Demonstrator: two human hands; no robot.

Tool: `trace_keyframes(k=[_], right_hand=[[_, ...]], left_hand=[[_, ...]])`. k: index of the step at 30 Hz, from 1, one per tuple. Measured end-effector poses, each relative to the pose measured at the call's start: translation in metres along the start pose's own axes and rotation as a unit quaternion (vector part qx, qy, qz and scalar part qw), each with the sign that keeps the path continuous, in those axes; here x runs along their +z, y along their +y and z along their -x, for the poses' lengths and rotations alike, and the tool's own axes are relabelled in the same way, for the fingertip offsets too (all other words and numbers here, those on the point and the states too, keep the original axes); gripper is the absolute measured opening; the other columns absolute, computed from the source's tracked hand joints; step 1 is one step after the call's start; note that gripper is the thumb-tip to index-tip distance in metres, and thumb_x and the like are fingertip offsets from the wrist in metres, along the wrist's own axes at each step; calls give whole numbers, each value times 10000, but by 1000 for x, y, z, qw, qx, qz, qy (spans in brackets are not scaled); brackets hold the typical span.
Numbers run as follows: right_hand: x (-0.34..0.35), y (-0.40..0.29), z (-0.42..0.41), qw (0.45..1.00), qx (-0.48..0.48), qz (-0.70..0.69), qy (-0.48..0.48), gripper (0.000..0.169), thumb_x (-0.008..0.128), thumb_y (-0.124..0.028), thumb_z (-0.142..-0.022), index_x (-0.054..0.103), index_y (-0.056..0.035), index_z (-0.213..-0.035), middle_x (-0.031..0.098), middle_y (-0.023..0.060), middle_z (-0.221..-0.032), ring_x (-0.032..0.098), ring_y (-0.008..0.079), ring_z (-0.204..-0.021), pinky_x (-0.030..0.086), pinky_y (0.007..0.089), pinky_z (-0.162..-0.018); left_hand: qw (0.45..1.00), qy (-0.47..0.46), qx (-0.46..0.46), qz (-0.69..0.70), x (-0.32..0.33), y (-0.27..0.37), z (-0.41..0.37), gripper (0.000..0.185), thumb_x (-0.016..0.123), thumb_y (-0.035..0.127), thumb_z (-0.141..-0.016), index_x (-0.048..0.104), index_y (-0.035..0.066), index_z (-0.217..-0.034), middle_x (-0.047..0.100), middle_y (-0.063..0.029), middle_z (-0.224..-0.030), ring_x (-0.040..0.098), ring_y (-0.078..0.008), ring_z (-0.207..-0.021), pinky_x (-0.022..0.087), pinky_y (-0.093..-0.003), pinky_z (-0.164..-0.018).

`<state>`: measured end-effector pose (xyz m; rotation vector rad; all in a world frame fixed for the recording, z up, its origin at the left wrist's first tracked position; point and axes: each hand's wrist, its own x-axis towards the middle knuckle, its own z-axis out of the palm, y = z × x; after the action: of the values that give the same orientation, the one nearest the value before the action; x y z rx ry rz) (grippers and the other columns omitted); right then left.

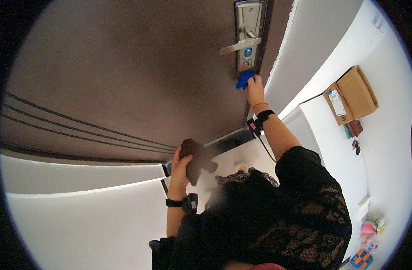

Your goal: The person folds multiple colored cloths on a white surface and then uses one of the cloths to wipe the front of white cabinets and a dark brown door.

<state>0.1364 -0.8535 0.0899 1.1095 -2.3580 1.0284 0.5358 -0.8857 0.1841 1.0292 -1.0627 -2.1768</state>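
Note:
A dark brown door [131, 64] fills the upper part of the view. Its metal lock plate [249, 20] carries a lever handle [239, 46] and a lock cylinder with a blue ring [248, 52]. Just below that plate, my right hand [254, 90] grips a blue cloth [244, 79] near the door's edge. Lower down, a brown cloth [194, 165] hangs from my left hand [179, 168], beside the door's dark grooves [91, 128]. The fingers of my right hand are partly hidden by the blue cloth.
On the white surface to the right lie an opened cardboard box [356, 96], folded cloths [353, 129] and keys [357, 148]. Farther down stand a pink item [368, 227] and a blue-and-orange box [361, 259]. White door reveals flank the door. A black cable [268, 150] runs from my right wrist device.

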Motion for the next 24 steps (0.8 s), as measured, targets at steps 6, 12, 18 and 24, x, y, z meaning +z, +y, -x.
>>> trace_keyframes(k=[6, 12, 18, 24], right_hand=[[-57, -4, -4, 990, -29, -138, -1, 217, 563, 5, -730, 549, -38, -942, 501, 211, -1022, 503, 400, -960, 425, 441, -862], [-147, -41, -98, 972, -129, -31, 192, 253, 625, -69, -742, 549, -44, -982, 476, 226, -969, 493, 406, -899, 423, 456, -822], [-95, 7, -67, 987, -131, 55, 82, 329, 661, -103, -744, 536, -69, -1046, 463, 238, -975, 497, 444, -897, 435, 496, -756], [-20, 75, 23, 988, -90, -11, -122, 333, 646, -74, -766, 548, -64, -1084, 488, 260, -1066, 506, 448, -958, 451, 485, -799]], left_hand=[[999, -9, 46, -6, 17, -11, -15, 444, 557, 28, -839, 481, 53, -1276, 568, -95, -1147, 559, -232, -1040, 487, -362, -872], [998, -6, 36, 48, 53, -11, -28, 428, 555, 26, -835, 496, 58, -1258, 559, -85, -1157, 548, -235, -1040, 485, -377, -874], [996, 22, 58, 66, 79, -20, -52, 451, 548, 25, -838, 484, 70, -1282, 541, -93, -1181, 515, -242, -1098, 453, -380, -924], [995, 25, 85, 51, 77, -28, -56, 469, 555, 39, -845, 459, 64, -1303, 532, -101, -1186, 524, -242, -1081, 462, -373, -914]])
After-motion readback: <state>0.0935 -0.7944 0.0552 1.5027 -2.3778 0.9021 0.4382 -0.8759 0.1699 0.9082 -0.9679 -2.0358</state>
